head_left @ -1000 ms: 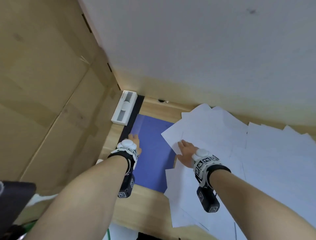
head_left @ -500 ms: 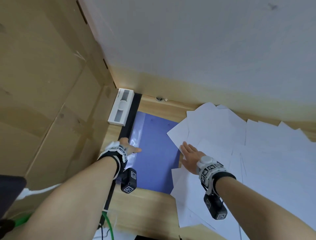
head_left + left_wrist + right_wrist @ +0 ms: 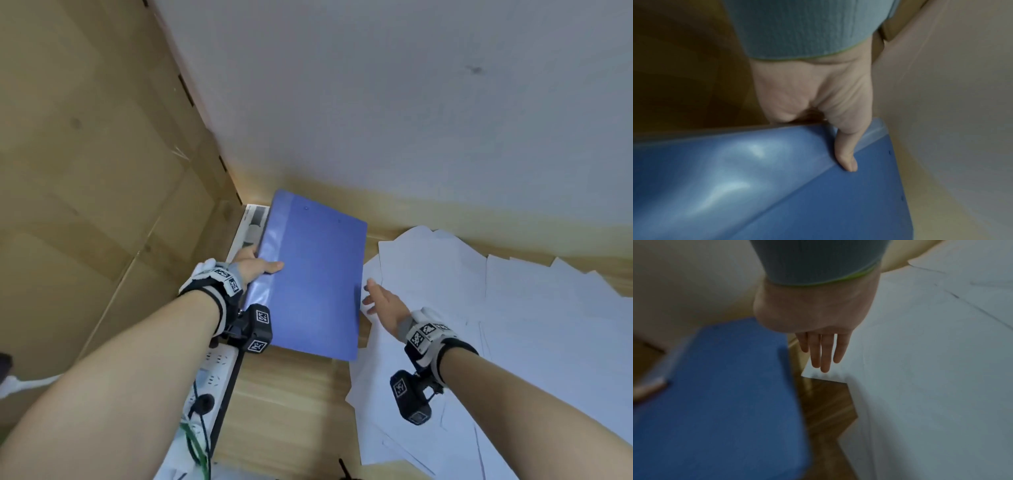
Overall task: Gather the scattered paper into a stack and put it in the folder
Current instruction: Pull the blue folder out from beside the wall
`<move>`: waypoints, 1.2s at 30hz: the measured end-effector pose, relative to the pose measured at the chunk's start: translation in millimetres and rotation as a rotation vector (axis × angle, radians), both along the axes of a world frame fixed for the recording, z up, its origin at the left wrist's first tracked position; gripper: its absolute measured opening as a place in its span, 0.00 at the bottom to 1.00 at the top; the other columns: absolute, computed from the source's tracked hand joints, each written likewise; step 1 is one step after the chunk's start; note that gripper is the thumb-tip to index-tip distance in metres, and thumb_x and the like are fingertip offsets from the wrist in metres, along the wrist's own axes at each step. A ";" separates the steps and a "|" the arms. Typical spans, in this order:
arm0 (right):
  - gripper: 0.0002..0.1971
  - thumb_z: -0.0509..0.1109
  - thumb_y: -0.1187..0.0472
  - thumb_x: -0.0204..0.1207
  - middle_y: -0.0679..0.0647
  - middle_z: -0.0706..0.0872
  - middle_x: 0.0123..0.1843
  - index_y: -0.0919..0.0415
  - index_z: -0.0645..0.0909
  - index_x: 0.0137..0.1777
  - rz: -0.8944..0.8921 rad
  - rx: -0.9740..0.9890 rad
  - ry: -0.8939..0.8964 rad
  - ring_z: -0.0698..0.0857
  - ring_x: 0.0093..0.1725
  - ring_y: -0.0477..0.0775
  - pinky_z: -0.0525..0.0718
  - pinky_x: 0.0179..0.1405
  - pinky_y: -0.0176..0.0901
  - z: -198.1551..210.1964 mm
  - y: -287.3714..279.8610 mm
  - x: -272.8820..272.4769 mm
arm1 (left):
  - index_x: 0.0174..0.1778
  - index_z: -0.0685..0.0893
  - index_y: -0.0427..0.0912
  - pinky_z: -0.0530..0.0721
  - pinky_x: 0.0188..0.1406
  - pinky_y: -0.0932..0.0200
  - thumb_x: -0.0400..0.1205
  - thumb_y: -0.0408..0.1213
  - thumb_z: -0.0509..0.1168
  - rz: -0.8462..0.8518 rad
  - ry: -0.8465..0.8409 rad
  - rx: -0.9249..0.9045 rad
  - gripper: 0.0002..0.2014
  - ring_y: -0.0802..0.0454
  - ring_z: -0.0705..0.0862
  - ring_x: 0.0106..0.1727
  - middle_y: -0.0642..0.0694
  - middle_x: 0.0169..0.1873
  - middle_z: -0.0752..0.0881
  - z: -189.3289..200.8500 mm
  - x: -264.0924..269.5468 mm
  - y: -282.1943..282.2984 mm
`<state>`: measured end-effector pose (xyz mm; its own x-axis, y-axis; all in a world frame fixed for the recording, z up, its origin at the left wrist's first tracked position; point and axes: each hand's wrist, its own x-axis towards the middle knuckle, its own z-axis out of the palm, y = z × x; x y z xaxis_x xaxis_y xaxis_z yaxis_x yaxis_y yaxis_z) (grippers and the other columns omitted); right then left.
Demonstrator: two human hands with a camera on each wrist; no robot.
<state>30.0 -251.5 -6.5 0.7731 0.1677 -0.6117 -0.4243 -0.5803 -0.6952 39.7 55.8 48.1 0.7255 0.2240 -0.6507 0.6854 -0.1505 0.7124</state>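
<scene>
Wooden desk point(image 3: 291, 404) by a white wall: the left hand point(image 3: 253, 265) grips the blue folder point(image 3: 315, 274) by its edge, thumb on top, probably to open it. The right hand point(image 3: 383, 301) hangs flat and empty beside it, over the scattered paper point(image 3: 513, 325), probably ready to gather sheets.

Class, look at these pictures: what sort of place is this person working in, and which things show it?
Probably a desk or study corner indoors: a wooden tabletop against a white wall, loose paper sheets, a blue folder and a power strip.
</scene>
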 end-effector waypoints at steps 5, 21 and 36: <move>0.21 0.63 0.39 0.80 0.58 0.90 0.44 0.57 0.79 0.57 -0.143 -0.096 -0.003 0.88 0.38 0.57 0.85 0.53 0.54 -19.7 -33.6 -10.5 | 0.64 0.82 0.38 0.82 0.65 0.45 0.73 0.32 0.77 -0.072 0.071 -0.006 0.23 0.43 0.86 0.58 0.44 0.58 0.88 -37.7 -21.7 -57.1; 0.18 0.63 0.58 0.82 0.60 0.83 0.26 0.64 0.78 0.31 -0.283 0.012 -0.003 0.80 0.26 0.58 0.81 0.34 0.45 3.3 -73.7 -14.4 | 0.71 0.76 0.45 0.78 0.70 0.48 0.69 0.43 0.78 -0.320 0.161 0.217 0.34 0.45 0.78 0.69 0.44 0.70 0.78 -70.1 -22.1 -104.2; 0.11 0.62 0.65 0.84 0.55 0.89 0.40 0.65 0.87 0.51 0.123 0.239 -0.145 0.82 0.30 0.47 0.78 0.28 0.32 85.3 73.2 45.7 | 0.59 0.75 0.40 0.85 0.51 0.50 0.81 0.32 0.64 -0.625 0.171 0.393 0.11 0.43 0.82 0.57 0.45 0.48 0.80 80.4 -34.1 -74.5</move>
